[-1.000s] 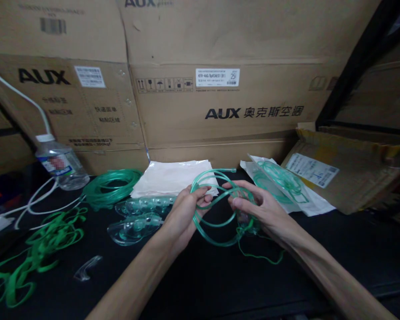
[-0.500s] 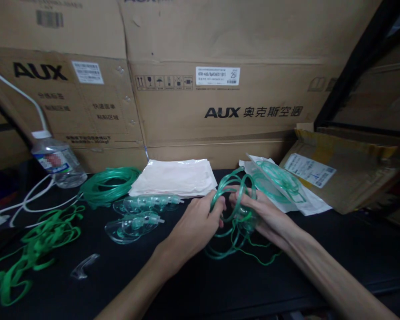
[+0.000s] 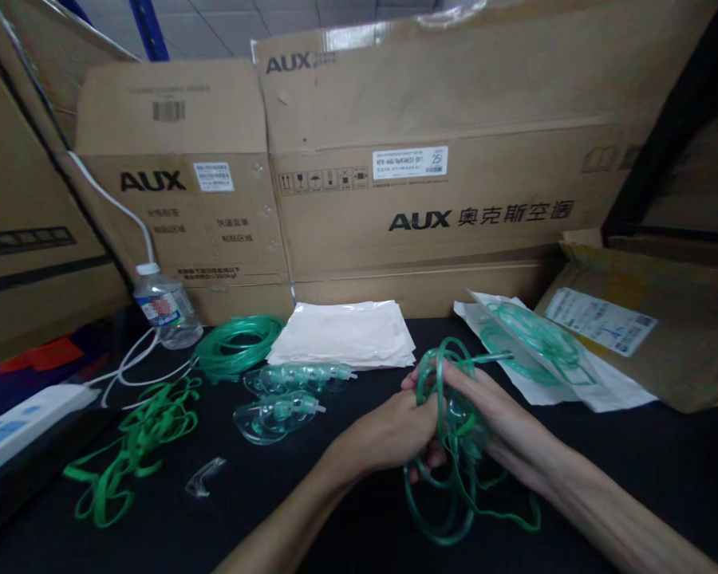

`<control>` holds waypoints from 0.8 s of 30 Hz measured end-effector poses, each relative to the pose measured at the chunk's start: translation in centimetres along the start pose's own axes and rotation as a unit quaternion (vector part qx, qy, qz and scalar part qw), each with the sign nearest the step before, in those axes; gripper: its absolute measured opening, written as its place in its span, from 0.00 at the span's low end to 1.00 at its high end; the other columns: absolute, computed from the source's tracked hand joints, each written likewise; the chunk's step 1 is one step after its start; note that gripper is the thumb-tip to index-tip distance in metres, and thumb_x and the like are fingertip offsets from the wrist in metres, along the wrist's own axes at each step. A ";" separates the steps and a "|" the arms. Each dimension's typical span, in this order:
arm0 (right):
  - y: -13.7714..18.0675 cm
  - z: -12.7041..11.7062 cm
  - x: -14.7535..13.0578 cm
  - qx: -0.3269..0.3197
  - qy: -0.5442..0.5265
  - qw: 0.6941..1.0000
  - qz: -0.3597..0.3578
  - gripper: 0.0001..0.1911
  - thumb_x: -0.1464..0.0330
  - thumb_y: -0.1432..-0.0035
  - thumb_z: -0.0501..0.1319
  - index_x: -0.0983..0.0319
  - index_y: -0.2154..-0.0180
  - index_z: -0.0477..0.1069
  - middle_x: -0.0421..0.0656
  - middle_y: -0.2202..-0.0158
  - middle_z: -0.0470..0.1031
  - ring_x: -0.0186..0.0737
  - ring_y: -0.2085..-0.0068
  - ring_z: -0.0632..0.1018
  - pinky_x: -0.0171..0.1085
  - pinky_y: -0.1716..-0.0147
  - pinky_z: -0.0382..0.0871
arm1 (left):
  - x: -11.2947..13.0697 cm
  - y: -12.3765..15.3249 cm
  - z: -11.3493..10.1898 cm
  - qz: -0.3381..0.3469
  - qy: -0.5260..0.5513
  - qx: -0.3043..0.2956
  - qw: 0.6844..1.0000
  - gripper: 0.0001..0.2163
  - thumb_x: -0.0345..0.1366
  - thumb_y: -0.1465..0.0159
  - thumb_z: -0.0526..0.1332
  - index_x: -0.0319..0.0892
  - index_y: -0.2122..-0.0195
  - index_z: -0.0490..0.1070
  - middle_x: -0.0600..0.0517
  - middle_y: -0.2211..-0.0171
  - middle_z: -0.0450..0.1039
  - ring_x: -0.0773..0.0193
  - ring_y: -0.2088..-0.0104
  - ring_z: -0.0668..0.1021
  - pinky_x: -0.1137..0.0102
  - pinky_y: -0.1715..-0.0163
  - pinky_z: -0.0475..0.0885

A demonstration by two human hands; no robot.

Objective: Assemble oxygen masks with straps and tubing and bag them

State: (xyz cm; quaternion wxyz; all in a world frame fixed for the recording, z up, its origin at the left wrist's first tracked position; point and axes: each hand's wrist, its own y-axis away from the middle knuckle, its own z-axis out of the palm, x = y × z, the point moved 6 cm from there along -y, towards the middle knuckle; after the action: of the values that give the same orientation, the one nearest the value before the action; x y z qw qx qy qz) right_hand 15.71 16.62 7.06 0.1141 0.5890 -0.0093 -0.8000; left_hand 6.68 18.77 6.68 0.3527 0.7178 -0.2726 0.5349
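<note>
Both hands meet over the black tabletop [image 3: 634, 470] at centre. My left hand [image 3: 388, 434] is closed around a bundle of green tubing [image 3: 446, 478], whose loops hang below the hands and stick up above them. My right hand [image 3: 484, 406] grips the same bundle from the right, fingers wrapped over it, with what looks like a clear mask partly hidden inside. Two clear green masks [image 3: 278, 410] lie to the left of my left hand.
A coil of green tubing [image 3: 236, 343], green elastic straps [image 3: 137, 434], a water bottle [image 3: 164, 307], white cables and a small clear clip [image 3: 207, 476] lie at left. White bags [image 3: 344, 335] are stacked at the back, packaged masks [image 3: 538, 343] at right. Cardboard boxes [image 3: 431, 191] wall the rear.
The hands have drawn together and lowered, gathering the wide loops of tubing into a tight bundle. The camera has tilted up and shifted, showing more of the left side.
</note>
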 end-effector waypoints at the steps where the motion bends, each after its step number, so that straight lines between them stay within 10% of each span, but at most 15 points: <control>1: 0.0 0.1 0.1 0.011 -0.001 1.000 0.010 0.26 0.47 0.40 0.64 0.63 0.55 0.78 0.45 0.76 0.80 0.44 0.80 0.81 0.39 0.81 0.77 | -0.1 0.0 0.0 -0.004 0.006 0.001 1.000 0.23 0.54 0.33 0.53 0.43 0.79 0.63 0.53 0.83 0.65 0.67 0.86 0.66 0.73 0.87 0.64; 13: -0.7 -3.0 -1.5 0.151 -0.102 0.979 -0.096 0.11 0.61 0.41 0.70 0.61 0.64 0.76 0.43 0.70 0.82 0.40 0.74 0.82 0.36 0.76 0.78 | 0.4 0.2 -2.9 0.043 -0.010 0.128 0.991 0.33 0.65 0.34 0.49 0.39 0.59 0.78 0.43 0.62 0.80 0.59 0.73 0.80 0.68 0.73 0.75; 18: -0.5 -4.8 -1.9 0.216 -0.115 0.962 -0.119 0.09 0.62 0.40 0.69 0.60 0.62 0.75 0.44 0.63 0.83 0.40 0.72 0.83 0.39 0.72 0.81 | 0.9 1.6 -4.3 0.097 -0.145 0.212 0.962 0.25 0.60 0.33 0.55 0.42 0.64 0.77 0.52 0.77 0.74 0.63 0.81 0.74 0.73 0.81 0.66; 24: -0.4 -5.9 -2.5 0.237 -0.125 0.957 -0.113 0.06 0.64 0.38 0.67 0.59 0.63 0.75 0.41 0.63 0.81 0.37 0.73 0.81 0.43 0.67 0.83 | 0.3 0.6 -4.1 0.113 -0.039 0.146 0.982 0.15 0.50 0.33 0.61 0.42 0.62 0.71 0.56 0.78 0.72 0.68 0.85 0.73 0.77 0.85 0.65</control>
State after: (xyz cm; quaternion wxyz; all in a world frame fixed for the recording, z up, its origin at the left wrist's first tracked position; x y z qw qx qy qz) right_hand 21.87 18.17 7.55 -0.1221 0.4919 -0.1458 -0.8496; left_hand 3.97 21.69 7.78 0.1707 0.7464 -0.2848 0.5767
